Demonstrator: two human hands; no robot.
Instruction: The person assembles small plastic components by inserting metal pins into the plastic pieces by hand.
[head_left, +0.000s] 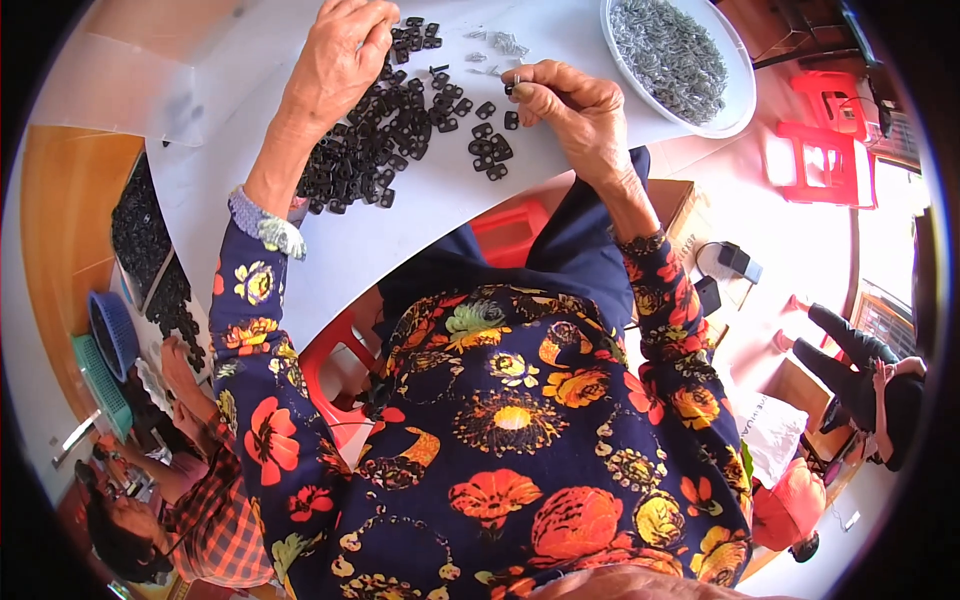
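Right hand [578, 105]: thumb and index fingertip closed in a pinch on a small black piece [510, 89], with a thin silvery bit showing at the grip. Piece is held over the white tabletop [350, 245], near its front edge. Left hand [348, 50]: fingers curled, at the upper picture edge beside the far end of a heap of small black two-holed pieces [375, 145]; fingertips cut off, so cannot tell whether it holds anything.

Heap spreads along the tabletop between the forearms. A smaller cluster of the same black pieces [482, 147] lies apart, just below and left of the right hand. Loose small silvery pieces [512, 46] lie beyond the right fingertips. Right side: round white plastic basin [744, 95], filled with small silvery-grey pieces [665, 60].
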